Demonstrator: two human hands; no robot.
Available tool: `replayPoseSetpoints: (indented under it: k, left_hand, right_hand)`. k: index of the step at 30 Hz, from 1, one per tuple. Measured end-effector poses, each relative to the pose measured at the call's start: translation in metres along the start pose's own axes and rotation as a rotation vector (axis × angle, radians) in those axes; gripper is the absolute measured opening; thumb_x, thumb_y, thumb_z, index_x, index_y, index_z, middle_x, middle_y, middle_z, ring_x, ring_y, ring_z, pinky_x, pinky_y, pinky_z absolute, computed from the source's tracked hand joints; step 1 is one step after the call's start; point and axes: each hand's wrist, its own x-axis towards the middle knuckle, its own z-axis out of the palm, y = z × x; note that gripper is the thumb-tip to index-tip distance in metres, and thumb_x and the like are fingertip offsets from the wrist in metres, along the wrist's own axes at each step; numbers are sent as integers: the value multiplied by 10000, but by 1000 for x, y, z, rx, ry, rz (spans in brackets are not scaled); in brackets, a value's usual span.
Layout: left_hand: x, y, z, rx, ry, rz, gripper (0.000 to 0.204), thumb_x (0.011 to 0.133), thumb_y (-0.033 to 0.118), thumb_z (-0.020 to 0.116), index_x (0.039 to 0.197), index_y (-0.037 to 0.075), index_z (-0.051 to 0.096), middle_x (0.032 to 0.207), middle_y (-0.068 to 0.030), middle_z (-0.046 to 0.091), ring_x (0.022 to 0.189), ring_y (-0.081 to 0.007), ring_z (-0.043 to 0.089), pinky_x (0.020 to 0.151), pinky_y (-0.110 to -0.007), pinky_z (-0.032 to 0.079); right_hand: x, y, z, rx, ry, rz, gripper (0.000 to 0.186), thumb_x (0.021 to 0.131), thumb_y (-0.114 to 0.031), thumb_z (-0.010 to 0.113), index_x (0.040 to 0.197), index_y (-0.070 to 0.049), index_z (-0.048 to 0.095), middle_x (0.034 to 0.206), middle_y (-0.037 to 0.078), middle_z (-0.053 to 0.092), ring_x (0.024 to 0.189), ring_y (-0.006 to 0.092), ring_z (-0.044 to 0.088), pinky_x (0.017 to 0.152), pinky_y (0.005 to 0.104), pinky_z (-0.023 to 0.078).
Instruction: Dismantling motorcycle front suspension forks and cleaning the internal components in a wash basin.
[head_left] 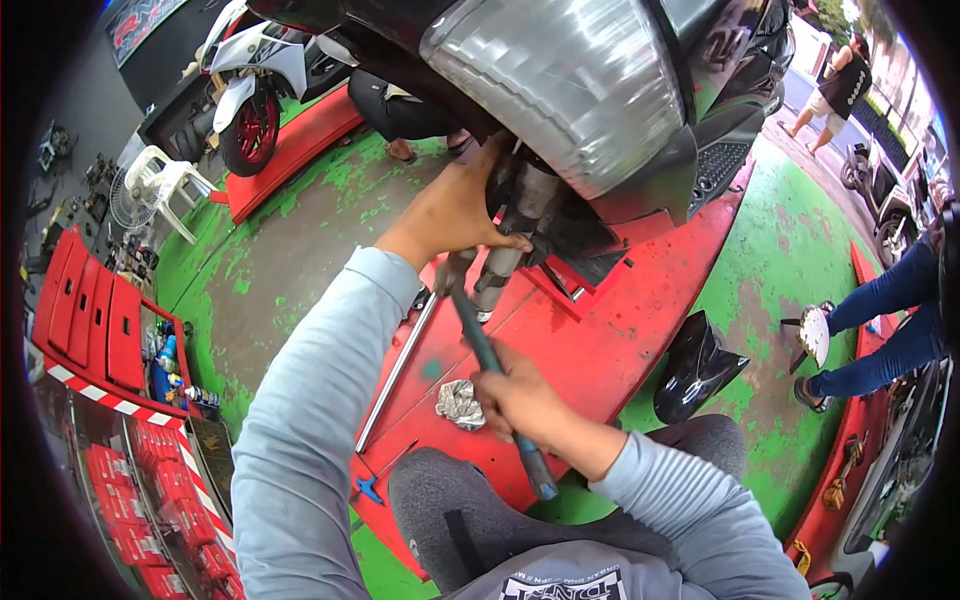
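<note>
My right hand [520,395] is wrapped around the teal handle of a hammer [480,335]. The hammer's head is beside the lower part of a grey metal fork leg [537,190], under a motorcycle's large clear headlight [570,85]. My left hand [450,212] grips the fork leg from its left side, thumb in front; its other fingers are mostly hidden. A long silver rod [398,372] slants down from near the hammer head. Just left of my right hand, a crumpled grey wad [460,405] rests on the red platform [600,330].
A blue-handled tool [370,490] lies by my left knee. Right of the platform, a black fairing panel [695,368] lies on the green floor. A red tool cabinet [100,320] and white chair [170,190] stand left. A person crouches beyond the motorcycle; others are at right.
</note>
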Motion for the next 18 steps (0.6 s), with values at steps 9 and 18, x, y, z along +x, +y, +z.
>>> replayPoseSetpoints:
  k: [9, 18]
  left_hand:
    - [0, -4, 5, 67, 167, 214, 1171, 521, 371, 928, 1433, -17, 305, 1156, -275, 616, 1058, -448, 583, 918, -430, 479]
    - [5, -3, 15, 77, 202, 277, 1126, 536, 380, 919, 1408, -31, 336, 1001, -293, 648, 916, -427, 637, 821, -430, 503]
  right_hand:
    - [-2, 6, -1, -16, 0, -16, 475, 896, -62, 469, 1363, -61, 378, 616, 5, 418, 372, 99, 379, 341, 275, 334]
    - [29, 136, -94, -707, -117, 248, 361, 943, -190, 535, 1267, -55, 452, 671, 42, 520, 484, 123, 505, 446, 327, 422]
